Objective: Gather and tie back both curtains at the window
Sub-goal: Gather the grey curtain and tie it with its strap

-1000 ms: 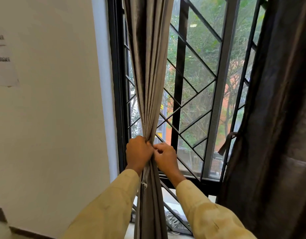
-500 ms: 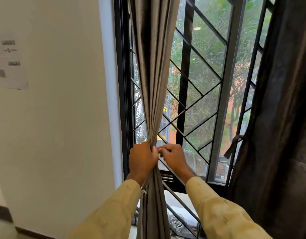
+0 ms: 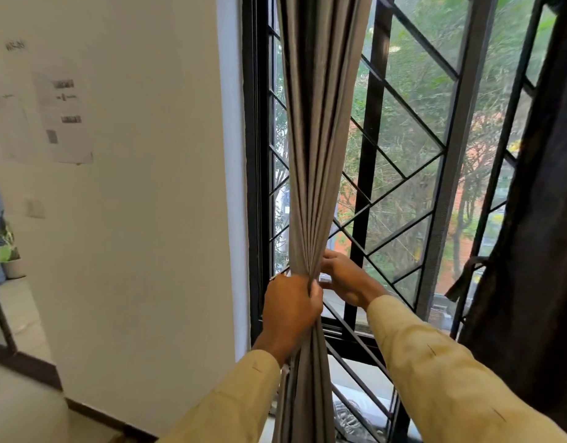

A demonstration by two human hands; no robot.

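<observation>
- The grey curtain (image 3: pixel 317 139) is hung at the left side of the window, just inside the black window frame (image 3: pixel 253 155). It is drawn into one narrow pleated bundle, which is squeezed tightest at the level of the hands.
- The bundle is clasped by the left hand (image 3: pixel 290 310); its fingers are wrapped round the folds from the left, with the back of the hand turned to the camera.
- The right hand (image 3: pixel 347 279) is held just to the right of the bundle and slightly higher. Its fingers are bent and laid against the bundle's right edge; whether cloth or a tie is pinched there cannot be told.
- Both forearms are covered by pale yellow sleeves (image 3: pixel 451 378), which are seen rising from the bottom edge of the view.
- Below the left hand, the folds are seen falling straight down and out of view.
- Behind the curtain, a grille of dark diagonal bars (image 3: pixel 403 174) is set across the glass, and green trees and an orange-red building (image 3: pixel 467 161) are seen beyond.
- The dark curtain (image 3: pixel 537 219) is hung at the right edge, well apart from the grey one, and a dark strap (image 3: pixel 467 276) is seen dangling at its left edge.
- A cream wall (image 3: pixel 148 203) is found left of the frame; printed sheets (image 3: pixel 65 119) are fixed to it, and a potted plant (image 3: pixel 7 254) is placed at the far left.
</observation>
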